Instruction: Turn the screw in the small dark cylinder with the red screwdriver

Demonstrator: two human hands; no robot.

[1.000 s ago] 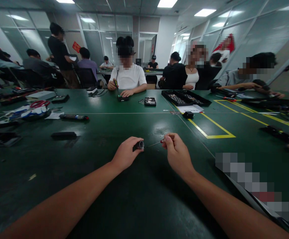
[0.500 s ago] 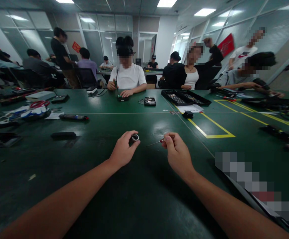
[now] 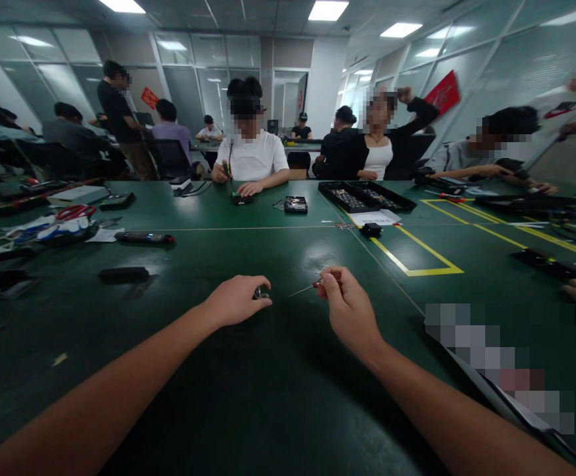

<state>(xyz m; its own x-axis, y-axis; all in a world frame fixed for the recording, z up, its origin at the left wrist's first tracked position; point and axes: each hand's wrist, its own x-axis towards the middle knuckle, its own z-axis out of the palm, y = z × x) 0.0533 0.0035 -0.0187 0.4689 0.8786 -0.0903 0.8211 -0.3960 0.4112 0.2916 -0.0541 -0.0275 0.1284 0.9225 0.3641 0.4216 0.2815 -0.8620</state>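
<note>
My left hand (image 3: 233, 301) is closed around a small dark cylinder with a shiny metal rim (image 3: 257, 293), mostly hidden by the fingers. Its visible end faces right, and I cannot make out what lies inside it. To the right, my right hand (image 3: 350, 307) pinches a thin screwdriver (image 3: 304, 289) by its reddish handle. The slim metal shaft points left towards the cylinder, with a gap between them. Both hands are above the green table (image 3: 268, 396).
A dark bar-shaped piece (image 3: 123, 274) and a dark cylindrical tool (image 3: 144, 237) lie left. Beyond my hands are a small black block (image 3: 371, 229), a black compartment tray (image 3: 366, 196) and yellow tape (image 3: 434, 272). A person in a white shirt (image 3: 253, 158) works opposite.
My left hand has moved left and slightly down and turned, so less of the cylinder's open end shows. My right hand has shifted slightly left, still holding the screwdriver.
</note>
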